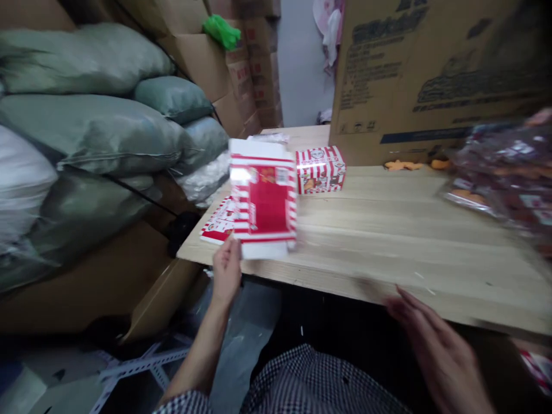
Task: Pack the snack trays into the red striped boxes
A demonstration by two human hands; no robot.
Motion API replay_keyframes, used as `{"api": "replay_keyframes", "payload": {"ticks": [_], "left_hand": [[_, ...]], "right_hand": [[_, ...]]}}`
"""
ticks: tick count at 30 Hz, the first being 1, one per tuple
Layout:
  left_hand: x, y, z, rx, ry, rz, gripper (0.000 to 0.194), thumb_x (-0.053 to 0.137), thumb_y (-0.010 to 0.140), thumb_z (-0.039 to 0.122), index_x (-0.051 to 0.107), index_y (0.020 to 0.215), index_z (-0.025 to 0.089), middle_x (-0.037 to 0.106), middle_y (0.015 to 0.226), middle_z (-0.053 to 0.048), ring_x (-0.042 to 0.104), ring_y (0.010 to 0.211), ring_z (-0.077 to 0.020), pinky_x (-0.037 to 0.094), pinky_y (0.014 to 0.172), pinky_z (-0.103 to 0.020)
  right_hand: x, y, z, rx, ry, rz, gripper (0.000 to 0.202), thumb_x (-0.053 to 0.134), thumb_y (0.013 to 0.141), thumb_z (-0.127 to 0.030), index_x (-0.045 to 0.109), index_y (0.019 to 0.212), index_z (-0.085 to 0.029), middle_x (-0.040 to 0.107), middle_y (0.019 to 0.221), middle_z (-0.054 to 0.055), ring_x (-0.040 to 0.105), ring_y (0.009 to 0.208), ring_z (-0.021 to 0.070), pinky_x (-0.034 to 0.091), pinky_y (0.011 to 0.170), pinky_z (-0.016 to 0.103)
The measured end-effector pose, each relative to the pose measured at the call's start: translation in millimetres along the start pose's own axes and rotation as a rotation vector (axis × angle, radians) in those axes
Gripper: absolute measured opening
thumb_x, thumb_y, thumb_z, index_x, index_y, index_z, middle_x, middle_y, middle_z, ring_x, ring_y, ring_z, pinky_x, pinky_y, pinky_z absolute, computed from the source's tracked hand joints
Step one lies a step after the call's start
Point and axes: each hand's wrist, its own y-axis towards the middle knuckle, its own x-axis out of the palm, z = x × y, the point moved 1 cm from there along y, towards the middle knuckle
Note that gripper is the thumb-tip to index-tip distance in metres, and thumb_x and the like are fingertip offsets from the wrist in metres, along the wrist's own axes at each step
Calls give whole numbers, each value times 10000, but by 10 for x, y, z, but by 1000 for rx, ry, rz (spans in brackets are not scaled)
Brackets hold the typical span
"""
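Observation:
A flattened red-and-white striped carton is gripped at its lower left corner by my left hand, fingers closed on the edge. It is raised above the table's left end, its white flaps showing at top and bottom. Behind it on the table lie more flat striped cartons, partly covered. To its right stands a formed striped box with food pictures on it. My right hand hovers off the table's front edge, blurred, with its fingers stretched out and nothing in it.
The wooden table spans the middle. At its right sits a heap of clear-wrapped packets, with orange-brown pieces near a large cardboard box at the back. Stuffed green sacks are piled left, beside an open carton.

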Motion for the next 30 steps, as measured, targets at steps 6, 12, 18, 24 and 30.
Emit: {"api": "replay_keyframes", "payload": {"ticks": [6,12,18,24,30], "left_hand": [[928,-948,-117,-389,-273,-633,410,572,943,455,663,1215,162,754,1074,-103,708,917,-221,546,770,-295],[1321,-889,-109,-263,-178,-576,481,635,908,414,590,1337,203,673,1303,-107,665,1120,-250,530,944,-349],[1564,-1064,14,-272,-142,-657,615,809,749,389,581,1289,202,726,1148,-87,691,966,-243,565,844,-341],[1637,-1162,107,-312,-256,-773,544,768,803,377,574,1281,207,703,1213,-98,681,1047,-248,551,914,-369],[1625,-1116,12,-282,-190,-765,315,667,881,406,717,1088,175,746,1085,-95,691,991,-270,551,895,-374]], "right_hand": [[470,149,-57,155,391,-105,515,797,775,-488,644,1224,-286,736,1204,70,723,1042,310,603,882,475],[293,67,36,201,354,-162,580,832,747,-447,596,1253,-292,752,1153,67,747,953,315,625,795,464],[279,-8,59,132,338,-83,724,839,733,-437,498,1360,-317,709,1248,67,721,1031,303,619,833,450],[296,-27,41,75,295,-104,691,845,724,-418,515,1319,-295,710,1232,76,714,1043,293,602,883,438],[259,-55,121,98,308,-70,683,854,714,-433,535,1303,-299,709,1243,72,701,1084,306,597,905,453]]}}
